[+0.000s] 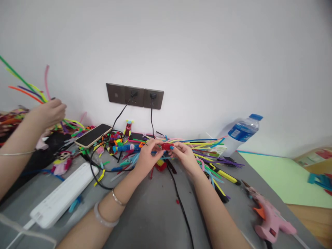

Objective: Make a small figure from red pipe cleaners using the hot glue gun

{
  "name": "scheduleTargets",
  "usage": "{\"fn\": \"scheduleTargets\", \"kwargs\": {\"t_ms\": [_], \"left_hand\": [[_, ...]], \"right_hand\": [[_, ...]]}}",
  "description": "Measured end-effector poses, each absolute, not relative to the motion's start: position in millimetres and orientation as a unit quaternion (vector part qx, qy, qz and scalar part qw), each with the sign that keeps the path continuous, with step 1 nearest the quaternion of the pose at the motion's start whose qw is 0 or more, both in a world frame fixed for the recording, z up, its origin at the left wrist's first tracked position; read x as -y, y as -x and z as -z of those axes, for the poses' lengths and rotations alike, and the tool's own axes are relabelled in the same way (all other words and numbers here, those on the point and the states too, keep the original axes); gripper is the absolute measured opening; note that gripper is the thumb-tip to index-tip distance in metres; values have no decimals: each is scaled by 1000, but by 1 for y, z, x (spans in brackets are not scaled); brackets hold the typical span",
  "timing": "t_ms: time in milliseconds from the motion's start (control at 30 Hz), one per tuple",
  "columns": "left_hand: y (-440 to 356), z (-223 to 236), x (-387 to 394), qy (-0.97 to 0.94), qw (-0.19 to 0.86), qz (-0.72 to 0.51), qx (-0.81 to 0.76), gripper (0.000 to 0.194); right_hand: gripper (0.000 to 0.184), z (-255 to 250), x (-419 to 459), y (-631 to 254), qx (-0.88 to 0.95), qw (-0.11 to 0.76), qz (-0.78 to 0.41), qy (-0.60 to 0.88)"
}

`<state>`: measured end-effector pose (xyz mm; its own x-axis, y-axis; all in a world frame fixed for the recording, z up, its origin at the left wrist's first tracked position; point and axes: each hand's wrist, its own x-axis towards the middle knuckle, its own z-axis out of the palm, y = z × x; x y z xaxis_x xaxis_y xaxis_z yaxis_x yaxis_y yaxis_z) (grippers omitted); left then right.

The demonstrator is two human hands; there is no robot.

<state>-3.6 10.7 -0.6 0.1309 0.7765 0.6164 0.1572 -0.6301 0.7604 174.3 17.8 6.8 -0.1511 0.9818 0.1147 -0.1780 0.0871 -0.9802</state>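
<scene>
Between the fingertips of both hands is a small red fuzzy craft piece (167, 146), held above the grey table (153, 214). My left hand (149, 154) pinches its left end, with a bangle and a bracelet on that wrist. On its right end, my right hand (183, 155) closes thumb and fingers, the thumbnail painted blue. Fingers cover part of the piece, so its full shape is hidden. Just under the hands lies another red and yellow fuzzy piece (161, 165). Many coloured pipe cleaners (207, 157) spread out behind and to the right of my right hand.
At left, another person's hand (49, 112) grips several pipe cleaners. A white power strip (63, 195), a phone (93, 135) and black cables (178, 199) lie around. On the right are a pink glue gun (271, 218), a yellow-black cutter (225, 174) and a tilted water bottle (242, 133).
</scene>
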Motion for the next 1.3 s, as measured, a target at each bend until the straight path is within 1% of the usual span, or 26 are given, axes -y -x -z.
{"fn": "scheduleTargets", "kwargs": {"t_ms": [167, 367, 533, 700, 833, 933, 1100, 1300], "left_hand": [[5, 1, -12, -711, 251, -570, -326, 26], [4, 2, -13, -690, 281, -580, -329, 16], [3, 2, -13, -675, 305, -582, -334, 12], [3, 4, -15, -667, 315, -580, -344, 11], [2, 4, -14, -668, 321, -574, -347, 11], [1, 2, -12, -673, 317, -569, -349, 10], [0, -1, -9, -683, 300, -568, -348, 16], [1, -1, -9, -699, 285, -561, -341, 9]], "right_hand": [[40, -7, -18, -175, 515, 523, -552, 395], [40, -8, -18, -172, 515, 526, -552, 392], [42, -9, -17, -171, 512, 528, -551, 394], [39, -9, -15, -171, 504, 529, -565, 383], [40, -8, -16, -170, 502, 527, -571, 381], [42, -8, -17, -169, 503, 525, -569, 385], [39, -9, -15, -169, 516, 515, -567, 384], [40, -7, -15, -170, 508, 509, -578, 386]]}}
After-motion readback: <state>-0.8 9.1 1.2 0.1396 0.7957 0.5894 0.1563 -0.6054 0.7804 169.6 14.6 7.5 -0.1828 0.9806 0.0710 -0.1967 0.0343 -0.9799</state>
